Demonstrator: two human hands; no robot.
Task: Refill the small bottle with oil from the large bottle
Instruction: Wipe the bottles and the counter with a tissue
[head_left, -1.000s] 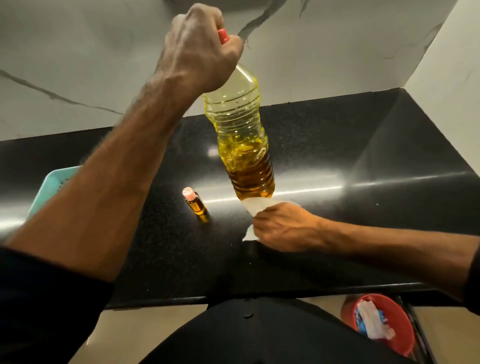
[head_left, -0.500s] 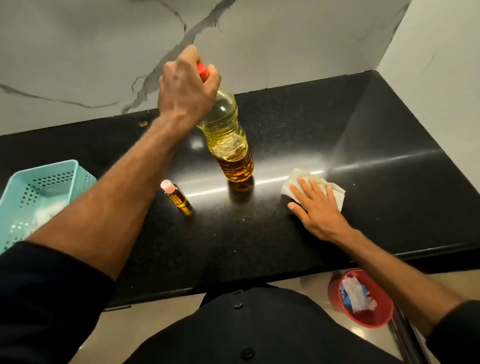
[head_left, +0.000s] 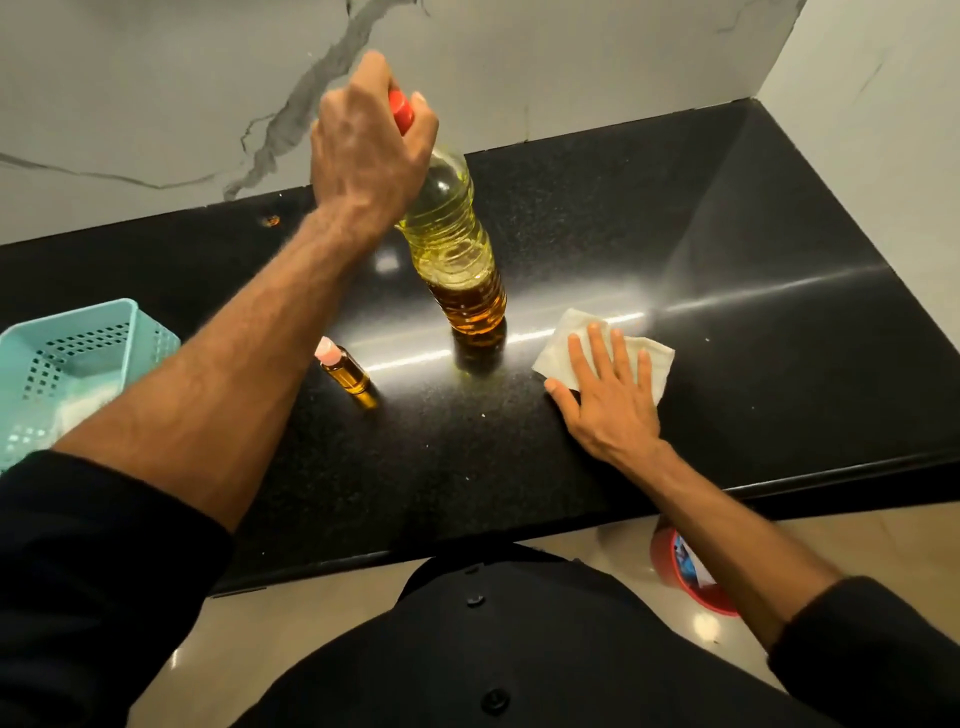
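Note:
The large clear bottle (head_left: 457, 249), partly full of yellow oil, stands upright on the black counter (head_left: 727, 249). My left hand (head_left: 369, 150) grips its neck just under the red cap (head_left: 401, 110). Left of it stands the small bottle (head_left: 347, 373), filled with amber oil and closed with a pink cap. To the right, my right hand (head_left: 608, 395) lies flat with straight fingers on a white paper tissue (head_left: 576, 332), pressing it to the counter.
A teal perforated basket (head_left: 78, 343) sits at the counter's left edge. A red bin (head_left: 670, 561) with rubbish stands on the floor under the front right edge. A marble wall backs the counter, and a white wall closes the right side.
The large bottle came down from the air and now stands on the counter. My right hand slid the tissue from under the bottle out to the right and flattened on it.

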